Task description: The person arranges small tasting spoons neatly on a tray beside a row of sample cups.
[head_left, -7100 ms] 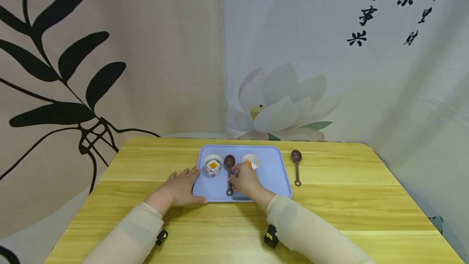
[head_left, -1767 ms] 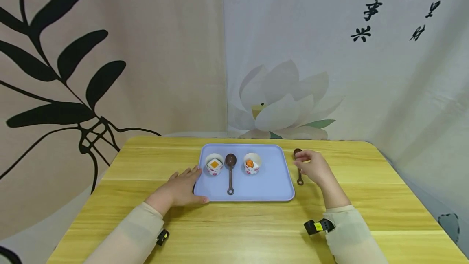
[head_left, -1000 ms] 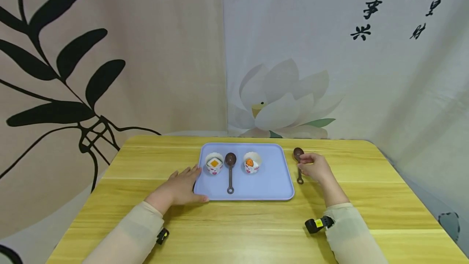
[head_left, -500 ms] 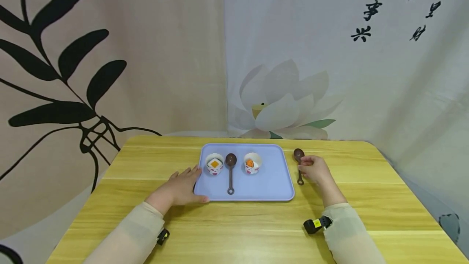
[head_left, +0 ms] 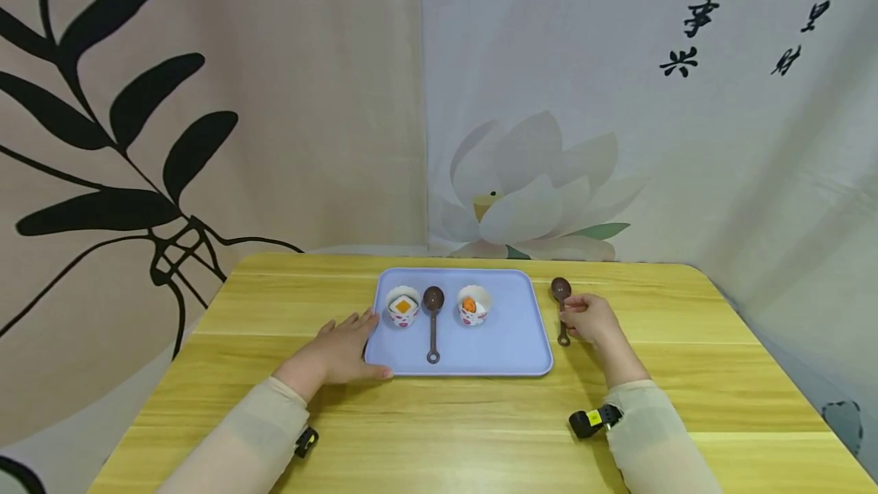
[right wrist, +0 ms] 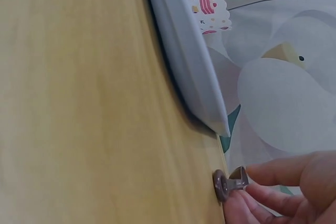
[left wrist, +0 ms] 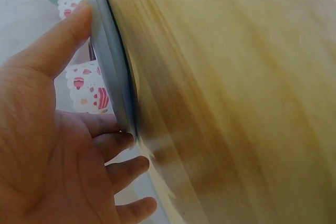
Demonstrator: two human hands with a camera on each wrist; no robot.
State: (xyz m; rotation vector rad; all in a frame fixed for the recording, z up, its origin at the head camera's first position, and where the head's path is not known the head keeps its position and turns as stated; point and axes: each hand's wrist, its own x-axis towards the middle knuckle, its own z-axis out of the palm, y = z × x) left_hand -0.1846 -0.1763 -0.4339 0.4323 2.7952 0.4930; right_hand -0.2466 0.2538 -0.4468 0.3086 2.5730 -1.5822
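To the right of the tray, my right hand [head_left: 591,319] pinches the handle of a brown spoon [head_left: 561,290], which lies on the table with its bowl pointing away. In the right wrist view, the fingertips are at the spoon's handle [right wrist: 233,183]. My left hand [head_left: 334,353] is spread at the near left corner of a light blue tray [head_left: 507,349]; its thumb and fingers touch the rim in the left wrist view. On the tray, a second brown spoon [head_left: 434,299] lies between two patterned paper cups, a left cup [head_left: 403,319] and a right cup [head_left: 472,318].
The left cup holds a white piece with an orange square [head_left: 404,306]; an orange piece [head_left: 469,304] sits in the right cup. All stand on a yellow wooden table [head_left: 439,433]. A printed curtain [head_left: 329,136] hangs behind the table's far edge.
My right hand has left the tray's right cup and gone right to the outer spoon, then slid from near its bowl down to the handle. The left hand stays at the tray.
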